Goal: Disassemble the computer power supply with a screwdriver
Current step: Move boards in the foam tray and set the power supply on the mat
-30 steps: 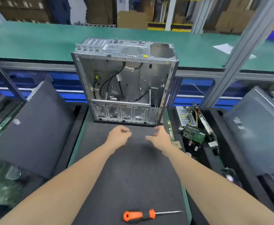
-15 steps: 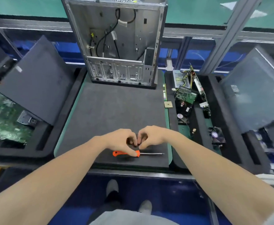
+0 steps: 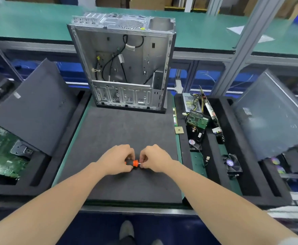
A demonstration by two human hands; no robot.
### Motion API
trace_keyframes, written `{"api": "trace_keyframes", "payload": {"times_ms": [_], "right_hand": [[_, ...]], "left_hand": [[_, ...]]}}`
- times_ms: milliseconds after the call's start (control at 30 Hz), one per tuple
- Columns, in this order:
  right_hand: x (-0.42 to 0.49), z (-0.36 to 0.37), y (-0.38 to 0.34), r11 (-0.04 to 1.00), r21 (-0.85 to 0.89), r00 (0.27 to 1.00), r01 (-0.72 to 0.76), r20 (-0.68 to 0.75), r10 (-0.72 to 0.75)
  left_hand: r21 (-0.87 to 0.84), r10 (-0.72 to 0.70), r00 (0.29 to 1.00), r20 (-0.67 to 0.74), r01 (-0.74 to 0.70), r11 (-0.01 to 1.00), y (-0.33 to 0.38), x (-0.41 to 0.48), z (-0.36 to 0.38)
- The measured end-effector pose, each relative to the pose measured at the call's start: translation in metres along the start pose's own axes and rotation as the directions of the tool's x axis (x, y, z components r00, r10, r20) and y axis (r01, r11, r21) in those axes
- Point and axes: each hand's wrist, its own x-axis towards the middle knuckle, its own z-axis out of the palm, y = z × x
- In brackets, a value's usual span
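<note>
Left hand [image 3: 116,160]: fingers curled round the screwdriver [image 3: 135,163] handle.
Right hand [image 3: 155,160]: fingertips pinch its metal shaft, just beside the left.
Screwdriver: level between both hands, over the grey mat [image 3: 123,131].
Parts: beyond-right of the grip, green circuit board [image 3: 196,119], perforated metal box [image 3: 190,102] with yellow wires.
Computer case [image 3: 125,64]: straight beyond the grip, upright, opened.
</note>
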Motion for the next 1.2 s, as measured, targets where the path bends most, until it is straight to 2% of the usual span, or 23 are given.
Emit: {"api": "trace_keyframes", "payload": {"times_ms": [100,233,333,400,467,600,700,800,867,933,1000,1200], "right_hand": [[0.014,0.005,-0.004,0.998,0.05,0.997,-0.029,-0.064,0.032],[0.022,0.013,0.003,0.984,0.168,0.996,-0.058,-0.058,0.069],[0.023,0.009,0.01,0.98,0.196,0.999,-0.016,-0.035,0.023],[0.024,-0.001,0.017,0.97,0.24,0.998,-0.035,-0.048,0.047],[0.025,-0.014,0.028,0.955,0.288,0.984,-0.074,-0.135,0.117],[0.022,-0.058,0.065,0.913,0.369,0.864,-0.176,-0.386,0.323],[0.017,-0.095,0.098,0.876,0.429,0.742,-0.22,-0.51,0.435],[0.011,-0.123,0.131,0.853,0.452,0.612,-0.259,-0.607,0.507],[0.007,-0.134,0.152,0.845,0.435,0.531,-0.311,-0.658,0.534],[0.006,-0.143,0.172,0.833,0.413,0.479,-0.368,-0.684,0.55],[0.006,-0.148,0.191,0.81,0.412,0.478,-0.418,-0.659,0.582],[0.013,-0.152,0.232,0.785,0.455,0.568,-0.42,-0.543,0.618]], "left_hand": [[0.02,0.007,1.0,0.002,-0.007,1.0,-0.014,0.011,-0.005],[0.001,0.011,0.988,0.153,-0.011,1.0,-0.022,0.027,-0.008],[-0.053,-0.008,0.977,0.214,0.02,0.998,-0.02,0.044,-0.02],[-0.132,-0.025,0.987,0.157,0.046,0.99,-0.015,0.065,-0.031],[-0.242,-0.028,0.998,0.061,0.042,0.969,-0.006,0.088,-0.039],[-0.413,0.026,0.999,-0.042,-0.041,0.91,0.038,0.148,-0.052],[-0.596,-0.008,0.999,-0.049,-0.023,0.803,0.082,0.193,-0.054],[-0.809,-0.082,0.996,0.023,0.067,0.584,0.126,0.232,-0.051],[-0.872,-0.12,0.991,0.062,0.112,0.477,0.152,0.256,-0.048],[-0.896,-0.151,0.984,0.1,0.155,0.416,0.175,0.278,-0.044],[-0.903,-0.174,0.974,0.142,0.2,0.38,0.194,0.299,-0.04],[-0.944,-0.188,0.95,0.251,0.283,0.168,0.228,0.343,-0.032]]}}
